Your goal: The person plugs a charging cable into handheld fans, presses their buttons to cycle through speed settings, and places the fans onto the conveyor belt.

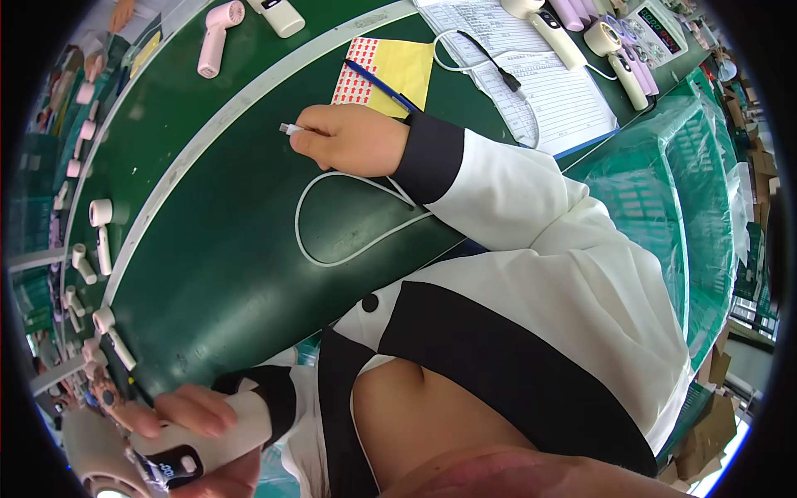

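Closest to view, toward eight o'clock, a cream handheld fan [217, 448] sits gripped in the left hand [198, 410], its display lit. Near eleven o'clock, the right hand [353, 139] pinches the plug [287, 129] of a white cable [332, 265], which seems to loop over the table [199, 274] toward the right sleeve [506, 187]. Should that forearm sweep across, its cloth could snag the loop and tug the plug loose; a slack left grip could drop the fan.

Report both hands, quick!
Left hand: closed around a handheld fan.
Right hand: closed, pinching a cable plug between thumb and fingers.
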`<state>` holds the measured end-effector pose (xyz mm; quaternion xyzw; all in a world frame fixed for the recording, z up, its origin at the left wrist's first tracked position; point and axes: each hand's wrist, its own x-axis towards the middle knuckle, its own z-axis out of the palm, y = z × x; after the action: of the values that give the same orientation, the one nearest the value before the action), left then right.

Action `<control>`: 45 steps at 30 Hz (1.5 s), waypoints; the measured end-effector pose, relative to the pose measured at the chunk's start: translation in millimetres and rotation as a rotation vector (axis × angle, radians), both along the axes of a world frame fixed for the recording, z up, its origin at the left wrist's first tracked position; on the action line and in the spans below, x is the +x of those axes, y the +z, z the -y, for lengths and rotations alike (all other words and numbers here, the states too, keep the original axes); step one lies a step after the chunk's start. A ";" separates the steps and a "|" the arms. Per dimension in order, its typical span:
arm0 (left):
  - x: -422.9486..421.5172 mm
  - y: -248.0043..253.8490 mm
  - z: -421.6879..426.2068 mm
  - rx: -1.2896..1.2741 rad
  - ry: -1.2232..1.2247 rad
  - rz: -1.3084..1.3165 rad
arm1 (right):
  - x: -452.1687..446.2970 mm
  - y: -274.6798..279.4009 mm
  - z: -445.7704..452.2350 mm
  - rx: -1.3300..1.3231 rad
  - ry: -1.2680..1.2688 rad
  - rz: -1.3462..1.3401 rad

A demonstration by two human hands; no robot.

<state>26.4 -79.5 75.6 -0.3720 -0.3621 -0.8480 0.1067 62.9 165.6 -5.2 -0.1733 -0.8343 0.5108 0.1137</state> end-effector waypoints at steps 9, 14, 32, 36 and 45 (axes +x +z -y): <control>-17.5 -3.8 22.1 -0.012 -0.932 0.027 | 2.1 8.9 -0.1 -0.015 0.052 0.015; -23.2 -5.2 15.0 -0.075 -1.014 -0.122 | 3.8 8.0 1.6 -0.001 0.099 0.044; -87.2 -17.2 19.4 -0.761 -1.681 0.362 | 13.1 27.0 -1.0 -0.333 0.229 -0.025; -16.5 -44.1 -24.6 -0.482 -0.856 0.379 | 10.6 24.1 4.5 -0.685 0.325 -0.385; -22.6 -61.5 -58.1 -0.547 -1.006 0.604 | 11.0 34.1 2.2 -0.526 0.089 -0.288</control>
<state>3.7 -21.4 14.1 -0.2551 -0.3603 -0.7389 -0.5090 73.8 163.4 28.9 -0.0860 -0.6555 0.7331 0.1596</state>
